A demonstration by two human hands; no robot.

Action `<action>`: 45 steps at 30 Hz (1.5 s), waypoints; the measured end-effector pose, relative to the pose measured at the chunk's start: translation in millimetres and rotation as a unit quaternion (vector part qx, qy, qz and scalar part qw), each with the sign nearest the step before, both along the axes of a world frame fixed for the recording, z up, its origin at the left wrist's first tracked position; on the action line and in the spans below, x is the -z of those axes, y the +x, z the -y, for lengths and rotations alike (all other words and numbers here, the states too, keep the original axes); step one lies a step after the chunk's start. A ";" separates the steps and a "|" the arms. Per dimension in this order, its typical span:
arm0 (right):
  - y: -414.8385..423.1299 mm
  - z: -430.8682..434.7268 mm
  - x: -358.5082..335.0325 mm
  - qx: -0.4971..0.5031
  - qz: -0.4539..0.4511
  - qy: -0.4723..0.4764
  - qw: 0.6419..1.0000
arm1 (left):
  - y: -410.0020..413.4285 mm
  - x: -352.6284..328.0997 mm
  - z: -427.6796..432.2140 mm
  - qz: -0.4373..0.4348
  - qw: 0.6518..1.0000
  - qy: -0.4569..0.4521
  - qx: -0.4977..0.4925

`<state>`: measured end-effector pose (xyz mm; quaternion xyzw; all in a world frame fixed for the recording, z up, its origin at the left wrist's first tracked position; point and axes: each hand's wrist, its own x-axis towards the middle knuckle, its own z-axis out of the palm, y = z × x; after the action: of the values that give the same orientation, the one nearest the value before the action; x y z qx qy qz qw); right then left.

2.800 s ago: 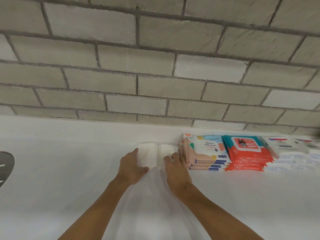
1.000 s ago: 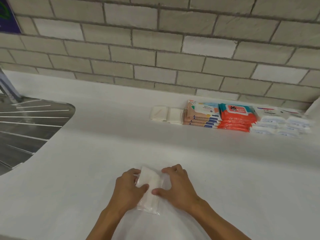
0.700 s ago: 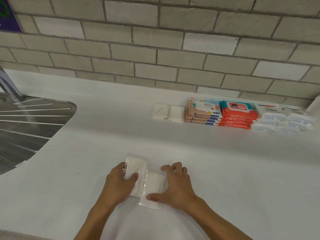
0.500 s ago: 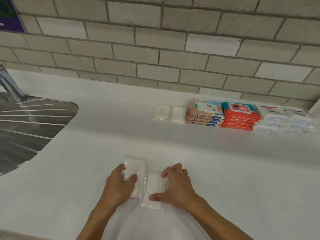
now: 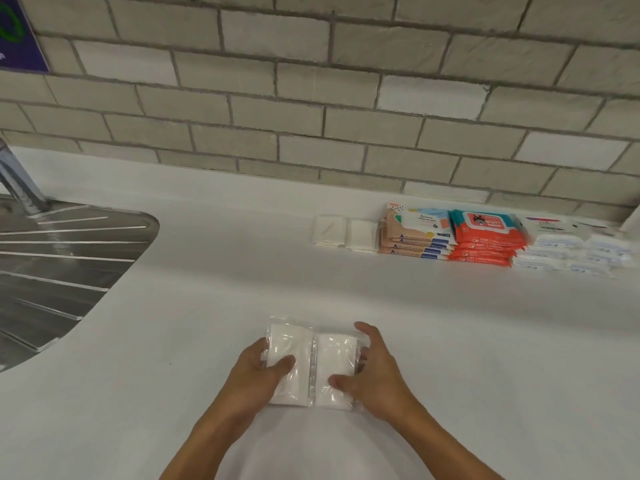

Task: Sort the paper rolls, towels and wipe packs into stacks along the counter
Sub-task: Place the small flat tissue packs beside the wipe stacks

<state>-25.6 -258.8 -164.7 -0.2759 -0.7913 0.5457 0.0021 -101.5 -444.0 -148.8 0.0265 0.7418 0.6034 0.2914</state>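
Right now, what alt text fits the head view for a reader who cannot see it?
Two hands hold two clear-wrapped white packs side by side on a white counter: the left hand grips the left pack, the right hand the right pack. By the brick wall sit two white stacks, then stacks of wipe packs; a steel sink lies left.

Near the front of the table (image 5: pixel 485 358) two wrapped packs lie side by side, touching. The left hand (image 5: pixel 252 375) holds the left pack (image 5: pixel 291 344), the right hand (image 5: pixel 377 374) the right pack (image 5: pixel 337 355). Behind them, along the wall (image 5: pixel 311 98), stands a row: two towel stacks (image 5: pixel 329 232), then wipe stacks (image 5: pixel 485 237) at their right. The sink (image 5: pixel 52 265) lies at the left.
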 end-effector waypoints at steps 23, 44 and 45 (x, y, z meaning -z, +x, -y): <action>-84.1 -91.2 -53.7 0.133 -0.121 -0.235 0.955 | -122.7 -41.1 -99.0 -0.072 0.996 0.018 -0.053; -214.7 -146.1 -4.5 0.253 -0.095 -0.052 0.961 | -241.8 6.1 -234.6 -0.200 0.966 -0.132 -0.094; -213.7 -144.5 -2.3 0.255 -0.093 -0.037 0.962 | -243.2 9.7 -236.0 -0.202 0.965 -0.140 -0.093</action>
<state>-239.3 -114.3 -162.3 -0.4163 -0.6702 0.5794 0.2044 -344.7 -208.0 -158.4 0.0380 0.8616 0.5000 0.0788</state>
